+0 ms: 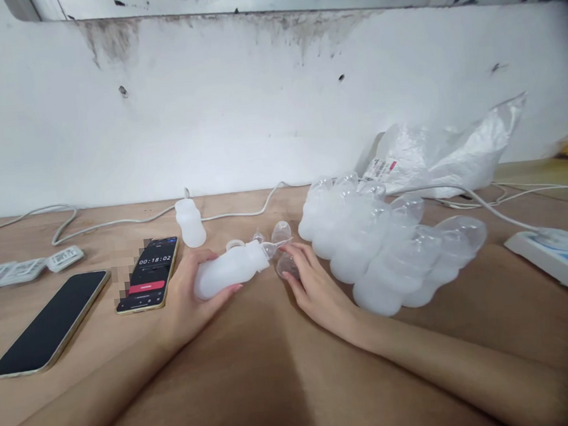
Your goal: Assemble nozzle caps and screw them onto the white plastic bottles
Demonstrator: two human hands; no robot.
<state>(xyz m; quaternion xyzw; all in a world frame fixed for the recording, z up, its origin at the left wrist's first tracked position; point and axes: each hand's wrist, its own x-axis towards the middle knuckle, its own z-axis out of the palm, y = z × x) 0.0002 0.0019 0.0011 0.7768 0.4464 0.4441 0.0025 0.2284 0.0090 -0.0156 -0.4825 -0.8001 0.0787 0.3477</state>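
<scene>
My left hand point(191, 295) is wrapped round a small white plastic bottle point(229, 268) that lies on its side, neck pointing right. My right hand point(313, 284) pinches a small clear cap point(286, 265) just beyond the bottle's neck. More clear caps point(280, 230) lie on the table behind it. Another white bottle point(190, 222) stands upright farther back. A pile of similar bottles with clear caps point(382, 244) lies to the right of my right hand.
Two phones lie at the left, a dark one point(51, 322) and one showing a timer point(149, 274). White cables point(114, 222) cross the back of the wooden table point(279, 374). A plastic bag point(439, 151) sits by the wall; a power strip point(564, 256) lies at right.
</scene>
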